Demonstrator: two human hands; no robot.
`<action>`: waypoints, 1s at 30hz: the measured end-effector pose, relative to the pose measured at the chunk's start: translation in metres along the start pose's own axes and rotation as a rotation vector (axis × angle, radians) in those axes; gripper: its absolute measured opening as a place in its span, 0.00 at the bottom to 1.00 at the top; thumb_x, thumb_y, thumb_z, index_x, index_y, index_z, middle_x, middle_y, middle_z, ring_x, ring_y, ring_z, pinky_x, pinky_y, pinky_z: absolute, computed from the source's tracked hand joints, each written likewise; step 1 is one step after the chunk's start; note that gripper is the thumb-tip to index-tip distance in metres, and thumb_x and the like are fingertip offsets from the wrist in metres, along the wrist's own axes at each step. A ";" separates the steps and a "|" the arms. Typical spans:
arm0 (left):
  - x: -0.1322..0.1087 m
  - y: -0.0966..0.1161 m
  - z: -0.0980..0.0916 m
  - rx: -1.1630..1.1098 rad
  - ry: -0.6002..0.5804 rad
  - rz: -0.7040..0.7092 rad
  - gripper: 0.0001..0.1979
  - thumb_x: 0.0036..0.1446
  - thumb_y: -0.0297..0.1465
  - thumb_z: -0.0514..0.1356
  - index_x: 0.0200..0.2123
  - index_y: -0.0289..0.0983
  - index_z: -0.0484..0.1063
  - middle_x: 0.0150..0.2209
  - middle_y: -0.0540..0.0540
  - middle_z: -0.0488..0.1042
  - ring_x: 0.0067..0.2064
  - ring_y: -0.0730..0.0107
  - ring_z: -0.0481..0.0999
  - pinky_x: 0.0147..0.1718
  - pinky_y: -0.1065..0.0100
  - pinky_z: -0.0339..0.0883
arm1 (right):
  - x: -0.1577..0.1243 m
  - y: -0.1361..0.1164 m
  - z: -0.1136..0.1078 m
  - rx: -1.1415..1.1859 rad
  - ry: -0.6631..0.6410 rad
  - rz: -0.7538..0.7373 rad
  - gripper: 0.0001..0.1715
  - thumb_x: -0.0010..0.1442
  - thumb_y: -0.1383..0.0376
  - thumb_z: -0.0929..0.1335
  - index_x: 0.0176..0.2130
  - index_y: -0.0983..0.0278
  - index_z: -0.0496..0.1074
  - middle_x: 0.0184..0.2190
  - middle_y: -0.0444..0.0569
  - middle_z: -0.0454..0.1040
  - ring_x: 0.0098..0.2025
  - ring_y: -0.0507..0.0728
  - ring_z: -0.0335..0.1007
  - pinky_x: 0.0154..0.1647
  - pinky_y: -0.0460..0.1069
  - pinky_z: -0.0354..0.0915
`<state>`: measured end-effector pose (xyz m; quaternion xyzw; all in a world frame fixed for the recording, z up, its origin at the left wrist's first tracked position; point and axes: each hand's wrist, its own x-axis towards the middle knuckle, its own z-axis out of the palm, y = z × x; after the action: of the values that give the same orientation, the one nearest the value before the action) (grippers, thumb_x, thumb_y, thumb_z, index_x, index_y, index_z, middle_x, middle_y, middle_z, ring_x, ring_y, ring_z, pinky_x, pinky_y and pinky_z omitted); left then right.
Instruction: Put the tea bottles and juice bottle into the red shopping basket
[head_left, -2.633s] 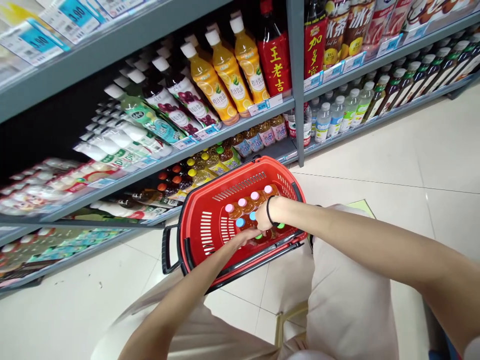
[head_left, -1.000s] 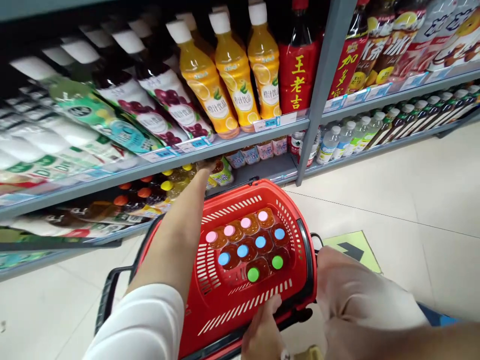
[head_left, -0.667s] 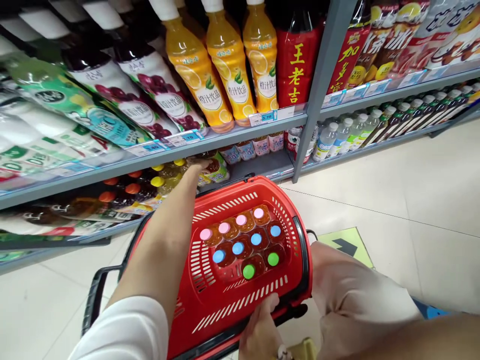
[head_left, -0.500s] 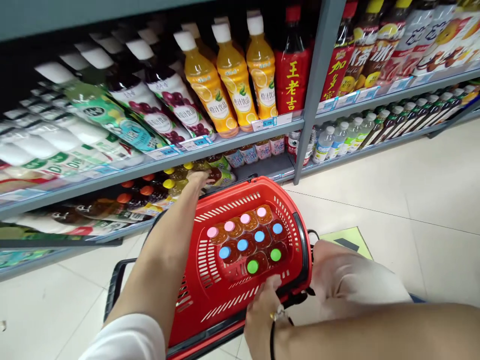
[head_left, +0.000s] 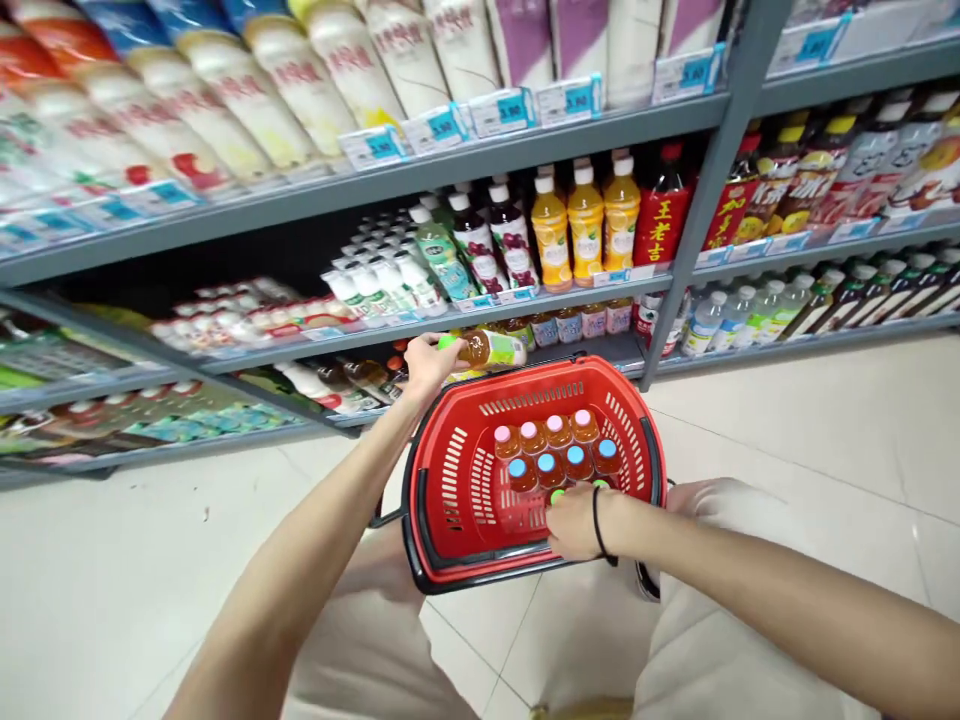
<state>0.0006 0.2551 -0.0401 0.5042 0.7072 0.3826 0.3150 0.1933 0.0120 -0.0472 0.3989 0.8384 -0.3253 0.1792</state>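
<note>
My left hand (head_left: 427, 362) is closed around the cap end of a drink bottle (head_left: 486, 350) with a green cap and amber-brown contents. It holds the bottle nearly level, just above the far rim of the red shopping basket (head_left: 457, 545). My right hand (head_left: 576, 522), a black band at its wrist, is over the basket's near side with fingers curled. It partly covers the green-capped bottles (head_left: 556, 496); what its fingers grip is hidden. Behind them in the basket stand a row of blue-capped bottles (head_left: 546, 463) and a row of pink-capped bottles (head_left: 555, 424).
The lower shelf (head_left: 637, 352) runs just behind the basket. Above it are orange juice bottles (head_left: 586, 225) and a large red-labelled bottle (head_left: 664, 215). A shelf post (head_left: 705, 190) stands right of the basket. My knees flank the basket above the tiled floor (head_left: 795, 450).
My left hand has drawn a green-capped bottle out from the lower shelf. My right hand has shifted inward from the near rim over the green caps. The view has tilted up, showing higher shelves.
</note>
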 end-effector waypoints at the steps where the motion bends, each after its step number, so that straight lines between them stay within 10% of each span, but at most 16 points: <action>1: -0.010 0.011 -0.016 -0.034 -0.002 0.022 0.14 0.59 0.25 0.70 0.48 0.30 0.78 0.38 0.44 0.79 0.31 0.64 0.83 0.32 0.68 0.79 | 0.002 0.005 -0.006 0.020 -0.007 -0.060 0.18 0.68 0.65 0.66 0.43 0.75 0.81 0.44 0.71 0.80 0.49 0.74 0.81 0.51 0.66 0.75; 4: -0.043 0.046 -0.066 -0.189 -0.047 0.105 0.09 0.61 0.22 0.68 0.44 0.29 0.76 0.37 0.44 0.78 0.32 0.65 0.83 0.36 0.66 0.81 | 0.016 0.033 -0.029 0.411 0.008 -0.202 0.16 0.68 0.70 0.61 0.41 0.71 0.77 0.36 0.58 0.81 0.41 0.58 0.81 0.50 0.52 0.75; 7: -0.075 0.074 -0.109 -0.280 -0.124 0.107 0.08 0.61 0.23 0.69 0.43 0.28 0.76 0.36 0.45 0.77 0.32 0.66 0.82 0.33 0.67 0.81 | 0.029 0.067 -0.044 1.093 0.035 -0.030 0.22 0.74 0.63 0.54 0.44 0.71 0.71 0.32 0.56 0.78 0.31 0.55 0.77 0.38 0.48 0.74; 10: -0.096 0.084 -0.128 -0.318 -0.221 0.097 0.06 0.65 0.27 0.66 0.39 0.27 0.77 0.38 0.43 0.77 0.32 0.67 0.81 0.31 0.69 0.79 | 0.029 0.085 -0.050 1.583 0.080 -0.116 0.50 0.74 0.43 0.38 0.53 0.72 0.68 0.39 0.62 0.79 0.36 0.59 0.80 0.42 0.52 0.75; 14: -0.099 0.067 -0.119 -0.258 -0.386 0.048 0.09 0.66 0.30 0.65 0.35 0.29 0.77 0.34 0.43 0.76 0.30 0.70 0.76 0.26 0.73 0.71 | 0.012 0.064 -0.055 1.692 -0.065 -0.314 0.68 0.63 0.31 0.33 0.62 0.73 0.66 0.53 0.69 0.76 0.40 0.63 0.79 0.34 0.51 0.73; 19: -0.088 0.032 -0.104 -0.253 -0.358 0.062 0.09 0.62 0.32 0.67 0.36 0.30 0.79 0.27 0.48 0.71 0.25 0.76 0.65 0.21 0.75 0.56 | 0.005 0.010 -0.046 1.558 0.261 0.018 0.50 0.75 0.40 0.42 0.68 0.71 0.62 0.49 0.63 0.78 0.42 0.59 0.77 0.38 0.48 0.73; 25: -0.104 0.018 -0.099 -0.693 -0.487 0.027 0.42 0.45 0.53 0.78 0.54 0.31 0.77 0.48 0.38 0.80 0.53 0.50 0.79 0.52 0.60 0.74 | 0.005 0.002 -0.044 1.730 0.522 -0.013 0.35 0.74 0.43 0.60 0.61 0.66 0.71 0.54 0.57 0.78 0.55 0.62 0.77 0.53 0.54 0.76; 30: -0.125 0.006 -0.084 -0.736 -0.654 0.114 0.45 0.48 0.43 0.79 0.64 0.35 0.66 0.60 0.33 0.75 0.59 0.46 0.77 0.59 0.52 0.72 | 0.010 0.010 -0.052 1.950 0.684 -0.208 0.35 0.55 0.44 0.79 0.55 0.60 0.78 0.61 0.49 0.76 0.65 0.63 0.72 0.67 0.56 0.70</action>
<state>-0.0301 0.1180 0.0152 0.4912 0.3607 0.4454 0.6559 0.1926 0.0577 -0.0192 0.3674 0.2476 -0.7458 -0.4976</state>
